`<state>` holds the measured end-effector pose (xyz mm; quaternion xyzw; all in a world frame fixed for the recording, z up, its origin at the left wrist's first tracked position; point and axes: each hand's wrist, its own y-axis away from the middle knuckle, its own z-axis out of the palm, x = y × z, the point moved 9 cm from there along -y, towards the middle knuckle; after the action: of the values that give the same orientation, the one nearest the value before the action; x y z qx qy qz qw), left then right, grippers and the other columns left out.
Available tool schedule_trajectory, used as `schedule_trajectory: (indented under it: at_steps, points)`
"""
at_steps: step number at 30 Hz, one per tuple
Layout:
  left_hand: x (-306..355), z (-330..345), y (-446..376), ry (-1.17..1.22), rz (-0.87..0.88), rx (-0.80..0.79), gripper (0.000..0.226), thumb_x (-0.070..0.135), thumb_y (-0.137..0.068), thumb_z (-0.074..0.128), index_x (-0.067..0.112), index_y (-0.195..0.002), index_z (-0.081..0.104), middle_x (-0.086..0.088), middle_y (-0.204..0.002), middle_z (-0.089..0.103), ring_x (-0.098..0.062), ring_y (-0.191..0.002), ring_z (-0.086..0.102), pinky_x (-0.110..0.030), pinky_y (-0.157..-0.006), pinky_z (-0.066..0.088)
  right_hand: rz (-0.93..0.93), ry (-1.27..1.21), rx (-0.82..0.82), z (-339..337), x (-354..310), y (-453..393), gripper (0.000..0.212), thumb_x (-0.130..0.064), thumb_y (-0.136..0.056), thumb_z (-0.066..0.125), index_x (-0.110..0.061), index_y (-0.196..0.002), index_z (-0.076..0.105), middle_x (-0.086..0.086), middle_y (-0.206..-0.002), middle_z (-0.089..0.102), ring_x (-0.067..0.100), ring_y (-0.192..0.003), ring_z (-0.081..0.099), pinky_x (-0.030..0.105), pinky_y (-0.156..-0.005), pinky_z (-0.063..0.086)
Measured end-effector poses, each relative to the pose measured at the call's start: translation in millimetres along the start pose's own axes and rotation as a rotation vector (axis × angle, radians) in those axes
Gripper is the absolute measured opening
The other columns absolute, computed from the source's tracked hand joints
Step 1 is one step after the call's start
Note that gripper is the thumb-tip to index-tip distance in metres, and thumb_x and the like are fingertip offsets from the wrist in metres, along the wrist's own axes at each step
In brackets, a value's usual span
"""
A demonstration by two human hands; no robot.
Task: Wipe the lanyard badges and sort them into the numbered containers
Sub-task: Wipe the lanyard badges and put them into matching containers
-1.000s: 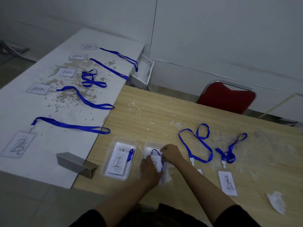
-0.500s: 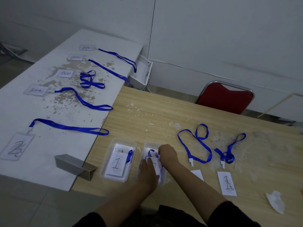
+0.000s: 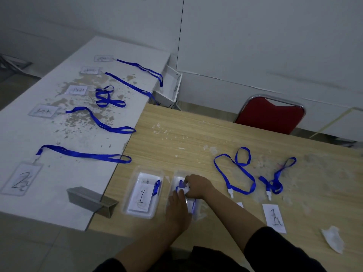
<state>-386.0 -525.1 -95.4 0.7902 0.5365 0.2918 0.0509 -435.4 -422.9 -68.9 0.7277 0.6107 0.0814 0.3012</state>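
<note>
Clear plastic container (image 3: 177, 176) holds a badge; left hand (image 3: 177, 208) presses flat on it, right hand (image 3: 197, 186) pinches its blue lanyard (image 3: 180, 183).

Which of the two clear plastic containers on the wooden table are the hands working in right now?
The right-hand container, next to the one holding the badge marked 1. Both the left hand and right hand are over it, on a blue lanyard.

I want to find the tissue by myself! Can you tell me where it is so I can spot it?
Look at the wooden table, the one with the red chair behind it. Go to its near right corner, past the loose card marked 1. The tissue is the crumpled white lump there, the only thing with no blue strap or number.
</note>
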Motion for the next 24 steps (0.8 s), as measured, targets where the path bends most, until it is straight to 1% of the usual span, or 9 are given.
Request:
schedule_trajectory:
  at_steps: [4,8,10,13,15,18,19,22,24]
  points:
    - [0,0,-4,0.015,0.002,0.004,0.109,0.048,-0.082,0.069,0.011,-0.153,-0.005,-0.012,-0.161,0.007,-0.026,-0.148,0.014,-0.035,-0.119,0.018,0.037,0.03,-0.032,0,-1,-3,0.042,-0.042,-0.088,0.057,-0.018,-0.122,0.058,0.008,-0.124,0.058,0.027,-0.112,0.056,0.037,-0.09,0.048]
    - [-1,2,-5,-0.036,0.008,0.009,0.111,0.05,-0.082,0.067,0.012,-0.153,-0.008,-0.011,-0.162,0.002,-0.025,-0.15,0.009,-0.033,-0.12,0.014,0.06,0.055,-0.085,-1,-3,-6,0.041,-0.041,-0.087,0.055,-0.01,-0.113,0.064,0.01,-0.116,0.064,0.027,-0.105,0.06,0.038,-0.088,0.053]
    - [-2,2,-5,-0.054,0.02,0.01,0.108,0.051,-0.083,0.066,0.012,-0.154,-0.006,-0.013,-0.162,0.002,-0.027,-0.15,0.008,-0.035,-0.12,0.015,0.093,0.049,-0.112,1,0,-7,0.043,-0.041,-0.086,0.055,-0.01,-0.116,0.062,0.01,-0.117,0.065,0.027,-0.105,0.06,0.036,-0.085,0.051]
    - [-1,2,-5,-0.06,0.034,0.005,0.105,0.049,-0.083,0.066,0.013,-0.154,-0.002,-0.014,-0.161,0.005,-0.027,-0.149,0.012,-0.037,-0.12,0.019,0.138,0.0,-0.107,4,6,-7,0.055,-0.043,-0.087,0.056,-0.01,-0.13,0.047,0.011,-0.123,0.06,0.029,-0.11,0.058,0.038,-0.085,0.047]
    - [-2,3,-7,-0.057,0.035,-0.021,0.106,0.05,-0.083,0.067,0.015,-0.154,-0.003,-0.014,-0.161,0.003,-0.028,-0.149,0.011,-0.039,-0.119,0.021,0.13,0.012,-0.1,4,6,-6,0.049,-0.041,-0.088,0.056,-0.01,-0.127,0.052,0.01,-0.121,0.061,0.028,-0.108,0.059,0.039,-0.086,0.049]
    - [-3,5,-9,-0.05,0.033,-0.055,0.105,0.051,-0.083,0.066,0.017,-0.154,-0.004,-0.013,-0.161,0.001,-0.028,-0.149,0.01,-0.04,-0.118,0.022,0.097,0.026,-0.032,0,5,-6,0.029,-0.024,-0.089,0.054,-0.009,-0.11,0.067,0.009,-0.118,0.063,0.026,-0.103,0.061,0.035,-0.082,0.051]
    - [-4,4,-10,-0.057,0.036,-0.053,0.104,0.051,-0.084,0.065,0.017,-0.154,-0.003,-0.013,-0.161,0.002,-0.027,-0.149,0.011,-0.04,-0.118,0.024,0.095,0.011,0.015,-2,7,-6,0.027,-0.02,-0.089,0.054,-0.009,-0.11,0.067,0.009,-0.121,0.06,0.026,-0.107,0.06,0.034,-0.085,0.05]
    - [-2,2,-10,-0.079,0.06,-0.044,0.102,0.051,-0.086,0.063,0.016,-0.154,-0.004,-0.013,-0.161,0.003,-0.028,-0.148,0.014,-0.039,-0.117,0.027,0.118,-0.086,0.127,-9,14,-1,0.034,-0.016,-0.091,0.053,-0.011,-0.123,0.062,0.008,-0.131,0.053,0.025,-0.118,0.055,0.034,-0.097,0.047]
    - [-2,0,-10,-0.081,0.06,-0.045,0.101,0.05,-0.087,0.062,0.015,-0.154,-0.004,-0.012,-0.161,0.003,-0.027,-0.148,0.013,-0.038,-0.118,0.026,0.133,-0.14,0.181,-11,18,4,0.033,-0.014,-0.089,0.054,-0.015,-0.122,0.061,0.008,-0.129,0.054,0.025,-0.115,0.056,0.034,-0.095,0.048]
